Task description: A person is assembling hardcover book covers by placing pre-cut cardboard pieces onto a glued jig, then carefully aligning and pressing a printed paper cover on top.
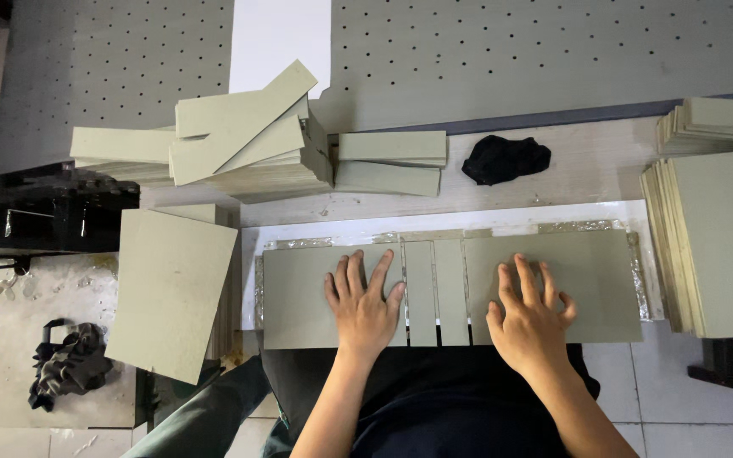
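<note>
My left hand (365, 298) lies flat, fingers spread, on a grey-green cardboard panel (299, 297) at the left of a white sheet (316, 232). My right hand (529, 309) presses flat on the larger panel (604, 288) to the right. Between the two panels lie two narrow cardboard strips (436, 288), side by side with thin gaps. All pieces sit in a row along the near table edge.
A messy pile of long strips (239, 140) and a neater stack (390, 161) sit behind. A black cloth (505, 159) lies at back centre. Board stacks stand at right (723, 237) and left (171, 293). A black glove (65, 365) rests lower left.
</note>
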